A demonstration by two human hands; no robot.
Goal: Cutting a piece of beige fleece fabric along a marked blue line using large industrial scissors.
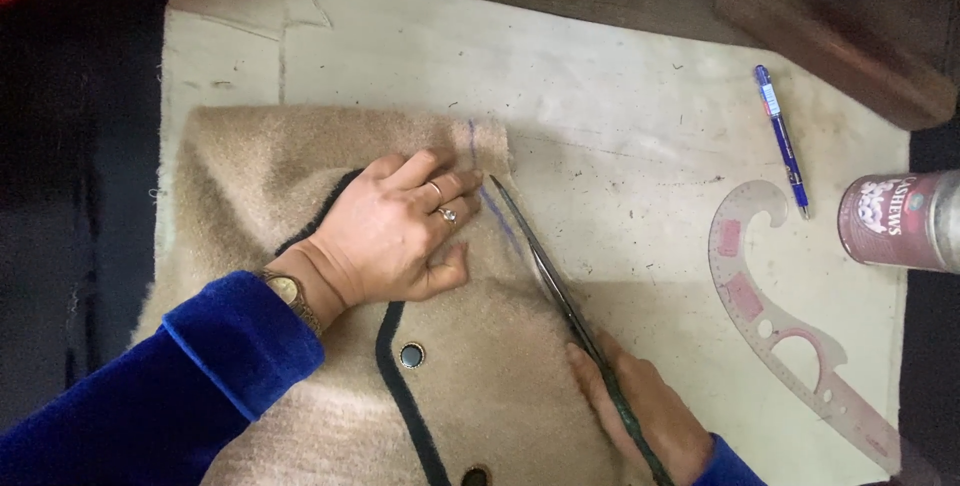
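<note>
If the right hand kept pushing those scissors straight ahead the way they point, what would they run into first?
The right hand aims the scissors up along the blue chalk line on the tan fleece garment. First they would probably meet the left hand's fingers, lying right by the tips, though height is hard to judge.

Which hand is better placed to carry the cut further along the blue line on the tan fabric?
Right. The right hand has the scissors in its grip, blades lying along the blue line. The left hand lies flat on the tan fabric beside it.
</note>
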